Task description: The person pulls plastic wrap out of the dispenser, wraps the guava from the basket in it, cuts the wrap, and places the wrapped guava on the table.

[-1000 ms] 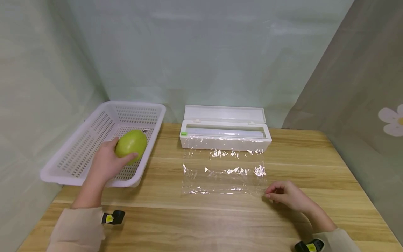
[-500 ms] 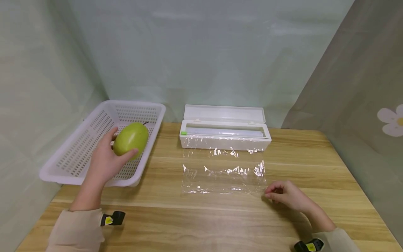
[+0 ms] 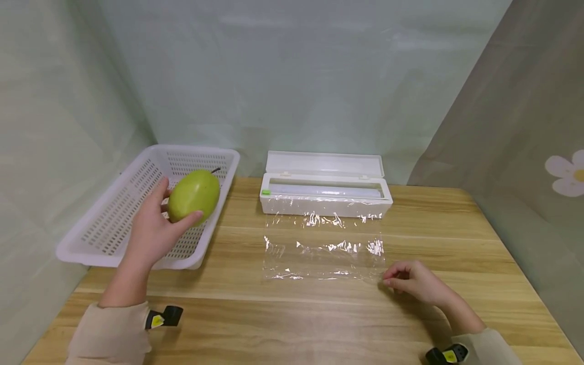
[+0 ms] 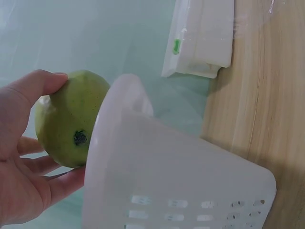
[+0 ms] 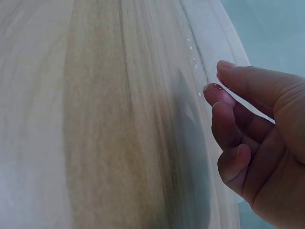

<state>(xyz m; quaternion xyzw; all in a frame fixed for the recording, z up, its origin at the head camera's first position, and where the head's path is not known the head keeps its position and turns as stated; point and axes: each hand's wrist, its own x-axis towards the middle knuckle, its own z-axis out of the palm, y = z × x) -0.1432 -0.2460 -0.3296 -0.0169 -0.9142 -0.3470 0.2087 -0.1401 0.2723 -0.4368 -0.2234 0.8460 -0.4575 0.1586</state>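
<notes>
My left hand (image 3: 155, 228) holds a green pear (image 3: 195, 195) over the white basket (image 3: 212, 230), thumb on the near side and fingers behind. The pear's dark stem points away to the right. In the left wrist view, its dark blossom end (image 4: 80, 138) faces the camera and the basket's rim covers part of it. At the table's right, my right hand (image 3: 422, 285) pinches the near right corner of a clear cling film sheet (image 3: 324, 258) between thumb and index finger. The sheet runs from a white dispenser box (image 3: 326, 205) with its lid raised.
The film roll (image 3: 326, 191) lies inside the box, and a green slider (image 3: 266, 192) sits at the box's left end. Fabric sheeting (image 3: 310, 81) hangs behind and at both sides of the wooden table (image 3: 283, 329).
The pear has risen a little off the basket's floor in my left hand and tilted slightly to the right. My right hand and the cling film have stayed in place.
</notes>
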